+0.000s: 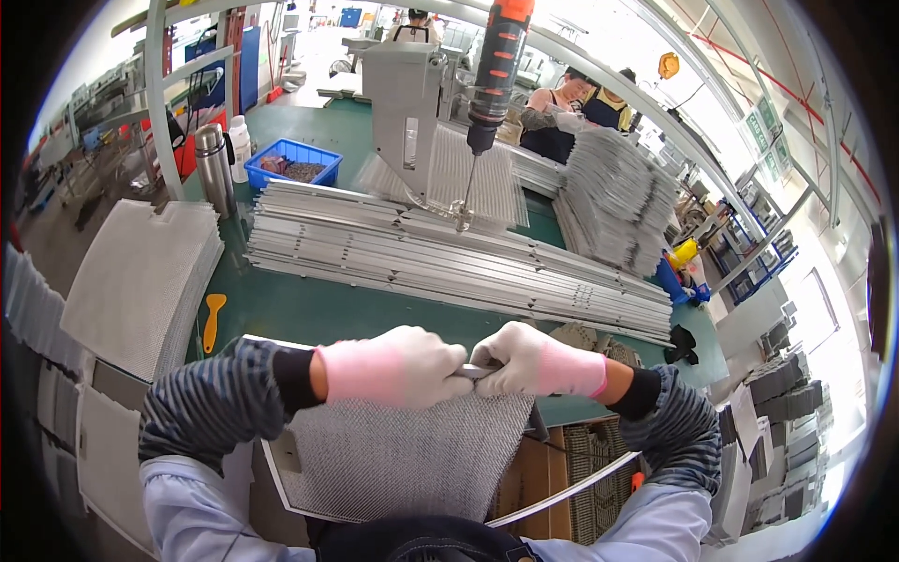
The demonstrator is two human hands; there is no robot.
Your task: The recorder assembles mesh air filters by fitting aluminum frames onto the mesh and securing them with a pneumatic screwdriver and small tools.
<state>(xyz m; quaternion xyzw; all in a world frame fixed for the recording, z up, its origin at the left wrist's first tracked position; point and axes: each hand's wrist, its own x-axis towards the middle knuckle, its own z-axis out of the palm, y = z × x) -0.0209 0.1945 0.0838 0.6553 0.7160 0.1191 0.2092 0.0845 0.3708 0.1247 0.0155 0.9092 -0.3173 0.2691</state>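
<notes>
My left hand [398, 367] and my right hand [538, 362], in white gloves with pink cuffs, meet in front of me with fingers closed. Between them they pinch a light grey metal frame strip [474, 372]; only a short piece shows, the rest being covered by the gloves. Below my hands lies a grey mesh panel [403, 459], tilted toward me, with a pale frame edge along its left and lower sides. A loose white strip [571, 487] sticks out from the panel's lower right corner.
Long metal profiles [449, 258] lie stacked across the green table [253, 304]. A power screwdriver [496, 84] hangs above them by a grey machine [403, 103]. Mesh stacks [140, 281] flank the left. A yellow scraper [213, 318], blue bin [295, 164] and steel flask [213, 169] stand nearby.
</notes>
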